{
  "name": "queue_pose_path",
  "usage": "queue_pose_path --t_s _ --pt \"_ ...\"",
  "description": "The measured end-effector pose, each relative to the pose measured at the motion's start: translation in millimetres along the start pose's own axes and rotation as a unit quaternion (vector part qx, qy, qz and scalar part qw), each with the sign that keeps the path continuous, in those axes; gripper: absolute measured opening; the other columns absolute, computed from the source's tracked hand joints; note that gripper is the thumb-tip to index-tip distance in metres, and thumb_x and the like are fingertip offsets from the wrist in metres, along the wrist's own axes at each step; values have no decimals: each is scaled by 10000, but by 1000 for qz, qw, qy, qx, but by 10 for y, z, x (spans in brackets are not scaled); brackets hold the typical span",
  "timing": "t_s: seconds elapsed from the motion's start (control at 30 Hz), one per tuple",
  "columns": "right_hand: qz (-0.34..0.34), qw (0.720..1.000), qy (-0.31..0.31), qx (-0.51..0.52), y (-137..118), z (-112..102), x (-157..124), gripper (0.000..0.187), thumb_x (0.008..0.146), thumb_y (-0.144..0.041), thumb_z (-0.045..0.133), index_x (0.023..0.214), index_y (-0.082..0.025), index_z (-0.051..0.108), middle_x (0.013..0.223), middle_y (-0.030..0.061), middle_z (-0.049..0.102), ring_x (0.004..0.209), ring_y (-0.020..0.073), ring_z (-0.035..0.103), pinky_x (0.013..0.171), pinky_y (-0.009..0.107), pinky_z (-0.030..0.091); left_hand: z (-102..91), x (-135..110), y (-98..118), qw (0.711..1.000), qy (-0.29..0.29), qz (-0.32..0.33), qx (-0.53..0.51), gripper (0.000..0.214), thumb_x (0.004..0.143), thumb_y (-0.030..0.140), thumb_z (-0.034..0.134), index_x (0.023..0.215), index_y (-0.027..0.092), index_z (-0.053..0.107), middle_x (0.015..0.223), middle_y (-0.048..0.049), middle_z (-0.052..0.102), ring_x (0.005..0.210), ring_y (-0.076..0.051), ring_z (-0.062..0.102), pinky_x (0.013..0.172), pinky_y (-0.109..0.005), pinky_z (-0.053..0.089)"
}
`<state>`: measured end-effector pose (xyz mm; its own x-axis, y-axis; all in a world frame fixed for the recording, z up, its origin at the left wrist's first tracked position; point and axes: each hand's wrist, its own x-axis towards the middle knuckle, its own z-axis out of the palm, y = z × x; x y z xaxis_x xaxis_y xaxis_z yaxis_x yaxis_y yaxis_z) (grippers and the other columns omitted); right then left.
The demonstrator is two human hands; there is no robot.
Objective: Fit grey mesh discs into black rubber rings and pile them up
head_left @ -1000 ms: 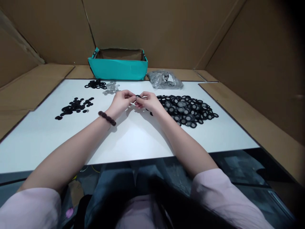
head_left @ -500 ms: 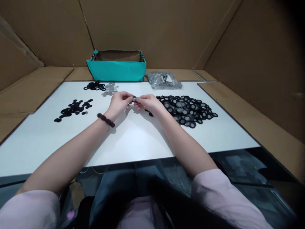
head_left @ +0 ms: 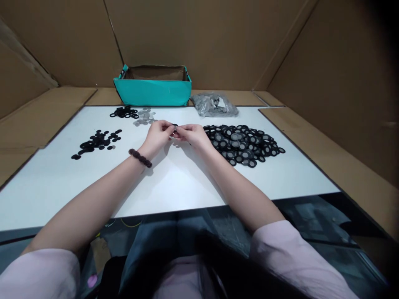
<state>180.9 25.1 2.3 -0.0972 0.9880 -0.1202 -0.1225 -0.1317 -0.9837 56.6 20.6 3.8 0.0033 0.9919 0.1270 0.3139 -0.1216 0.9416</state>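
Between my fingertips, above the middle of the white table (head_left: 174, 187), is a small dark disc (head_left: 175, 126). My left hand (head_left: 159, 133) pinches it from the left, and my right hand (head_left: 192, 133) grips it from the right; both are closed. Fingers hide most of the disc. Just right of my right hand spreads a large pile of black discs with grey centres (head_left: 243, 143). Left of my left hand lie scattered small black discs (head_left: 99, 140). Farther back are black rings (head_left: 124, 112) and a patch of pale grey discs (head_left: 144, 116).
A teal open box (head_left: 154, 92) stands at the table's back edge. Beside it rests a clear plastic bag (head_left: 214, 105) filled with grey pieces. Cardboard walls (head_left: 218, 45) enclose the back and sides.
The disc has turned between my fingertips, and its pale centre shows less now. Both hands have shifted only slightly. The piles lie as before.
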Motion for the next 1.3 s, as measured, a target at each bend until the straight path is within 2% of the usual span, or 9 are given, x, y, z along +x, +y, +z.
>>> queue_pose_path --t_s 0.1,0.23,0.4,0.47,0.6,0.8,0.93,1.03,1.3 --pt "-8 1000 10 -24 -2 8 9 157 782 -77 605 631 -117 597 519 8 601 492 80 579 533 170 534 -5 -4 -9 996 27 17 78 85 746 247 541 716 170 558 697 -46 622 727 -187 585 707 -307 476" --pt "-26 999 15 -38 -44 19 -12 154 766 -61 607 623 -112 585 516 7 601 509 88 590 604 196 533 -9 2 -5 991 47 31 120 81 755 240 524 703 180 540 682 -38 605 726 -186 570 725 -308 463" --pt "-69 997 15 -35 -21 22 -39 41 755 -94 613 748 -128 590 526 -23 594 530 87 592 617 198 516 -23 23 15 993 15 31 113 114 782 229 492 683 180 520 679 -48 600 667 -172 560 665 -304 466" --pt "-106 993 21 -39 18 27 -32 78 749 -132 622 817 -154 591 534 -45 589 545 83 592 614 186 504 -32 33 31 994 2 28 109 122 784 212 483 671 181 517 661 -45 599 637 -159 551 643 -292 464" --pt "-147 988 17 -48 72 45 -9 63 754 -148 592 810 -152 619 587 -36 597 575 83 579 632 195 489 -53 46 61 996 -19 13 86 129 781 180 472 658 175 512 660 -53 605 609 -156 558 623 -290 464" --pt "-136 990 13 -40 76 55 8 87 754 -121 575 804 -141 643 619 -28 602 565 73 544 618 195 473 -84 33 86 996 -39 -6 83 150 781 184 493 634 162 518 659 -53 596 564 -151 549 605 -305 464" --pt "-109 994 16 -2 43 26 19 114 801 -111 526 858 -140 620 583 -37 576 552 65 542 609 182 480 -87 11 143 999 -43 16 10 60 766 169 533 811 147 565 734 -41 623 655 -150 593 622 -281 483" --pt "-78 996 26 26 15 3 22 118 820 -112 522 903 -147 598 566 -45 560 557 63 553 611 176 488 -84 1 165 998 -40 40 -18 199 727 119 554 924 147 565 730 -23 623 695 -145 608 663 -275 496" --pt "-67 996 13 57 -28 -11 30 100 820 -137 564 900 -120 622 654 -6 616 644 72 603 731 208 515 -84 45 82 996 -26 78 -41 253 692 140 599 943 111 614 822 -69 662 746 -148 621 734 -291 498"
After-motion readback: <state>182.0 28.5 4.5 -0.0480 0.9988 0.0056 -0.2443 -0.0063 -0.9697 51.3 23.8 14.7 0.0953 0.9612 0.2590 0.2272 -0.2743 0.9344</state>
